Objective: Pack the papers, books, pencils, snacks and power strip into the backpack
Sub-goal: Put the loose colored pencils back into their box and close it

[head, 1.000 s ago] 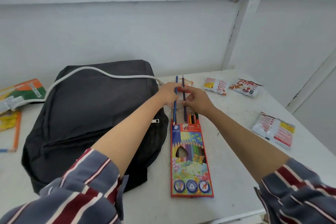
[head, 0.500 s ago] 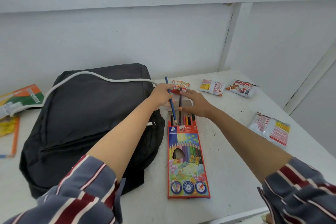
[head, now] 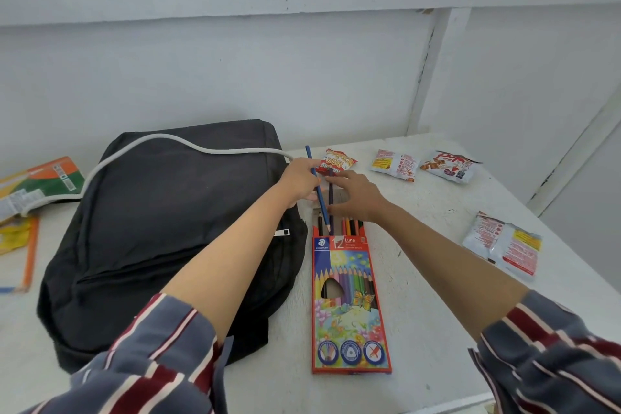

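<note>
A colourful pencil box (head: 349,302) lies on the white table right of the black backpack (head: 161,228). Its far end is open and several pencils stick out. My left hand (head: 299,180) grips a blue pencil (head: 317,188) slanting down into the box mouth. My right hand (head: 358,195) pinches a dark purple pencil (head: 331,202) whose lower end is in the box. A white power cord (head: 188,144) runs across the backpack top; the strip itself is hidden. The backpack looks closed.
Snack packets lie at the table's far side (head: 337,161), (head: 396,165), (head: 448,166) and near the right edge (head: 504,244). Books and papers (head: 37,185) sit left of the backpack. White walls close in behind and to the right.
Both pencils have slid further down into the box. My right hand has lowered toward the box mouth. The blue pencil now leans more to the left at its top.
</note>
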